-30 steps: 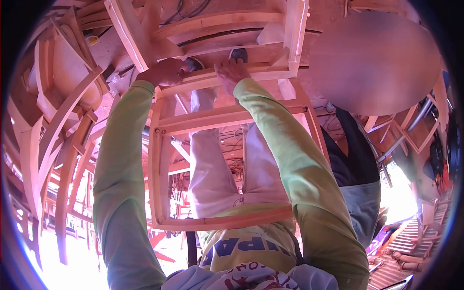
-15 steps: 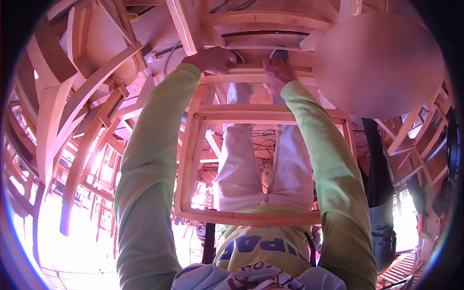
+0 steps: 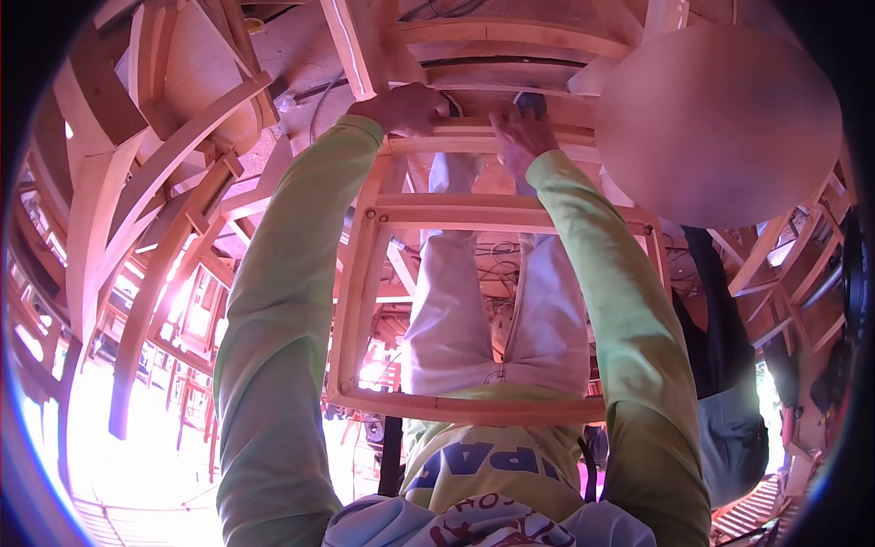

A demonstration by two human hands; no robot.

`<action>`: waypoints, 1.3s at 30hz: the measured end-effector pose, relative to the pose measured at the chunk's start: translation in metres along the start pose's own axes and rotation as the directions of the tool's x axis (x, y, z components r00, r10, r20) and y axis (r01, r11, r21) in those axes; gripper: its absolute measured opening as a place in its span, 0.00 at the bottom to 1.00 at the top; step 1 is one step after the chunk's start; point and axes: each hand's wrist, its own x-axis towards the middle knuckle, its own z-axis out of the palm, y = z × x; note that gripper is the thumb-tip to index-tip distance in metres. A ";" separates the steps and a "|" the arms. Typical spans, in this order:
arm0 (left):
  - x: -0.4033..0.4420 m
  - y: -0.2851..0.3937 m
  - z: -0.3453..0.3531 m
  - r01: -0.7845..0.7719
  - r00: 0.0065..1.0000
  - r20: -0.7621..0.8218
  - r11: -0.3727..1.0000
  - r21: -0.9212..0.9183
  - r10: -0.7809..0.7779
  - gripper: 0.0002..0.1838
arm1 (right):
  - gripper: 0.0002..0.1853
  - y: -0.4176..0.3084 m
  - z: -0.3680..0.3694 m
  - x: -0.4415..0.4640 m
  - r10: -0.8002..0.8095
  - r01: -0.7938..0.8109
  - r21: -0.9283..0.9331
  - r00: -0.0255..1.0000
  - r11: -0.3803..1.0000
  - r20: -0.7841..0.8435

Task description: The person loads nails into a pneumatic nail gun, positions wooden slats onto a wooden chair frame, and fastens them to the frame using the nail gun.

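right up close, there's the pale yellow-green shirt [image 3: 492, 460] with blue lettering, its sleeves [image 3: 273, 346] stretching forward on both sides. and here's the wooden frame [image 3: 474, 409], held up in front of the person's light trousers [image 3: 447, 319], its near bar crossing just beyond the shirt, a second bar running between the forearms. further out now, to the far rail [image 3: 469, 138], and both hands are on it! the left hand [image 3: 415, 110] is curled at the rail's left end, though how tightly its fingers close i cannot tell. the right hand [image 3: 524, 143], just beside it, has its fingers bent over the rail, grasping it. beyond them, a dark shoe [image 3: 530, 105] and a curved wooden piece [image 3: 510, 36]. over on the left, curved wooden parts [image 3: 187, 146] crowd together; on the right, another person stands in dark trousers [image 3: 715, 305], partly hidden by a blurred oval [image 3: 717, 126].
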 end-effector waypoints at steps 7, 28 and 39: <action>-0.003 0.003 0.000 0.014 1.000 -0.010 1.000 -0.007 -0.014 0.22 | 0.28 -0.007 0.008 0.009 0.040 -0.038 -0.068 0.999 0.997 0.028; -0.309 -0.009 0.186 -0.270 0.570 -0.426 0.330 -0.905 -0.702 0.07 | 0.36 0.006 0.035 0.016 -0.136 0.131 -0.036 0.956 0.991 -0.259; -0.132 -0.001 0.304 -0.183 0.080 -0.402 0.383 -0.905 -0.912 0.38 | 0.31 0.010 0.039 0.022 -0.065 0.069 0.064 0.996 0.996 -0.061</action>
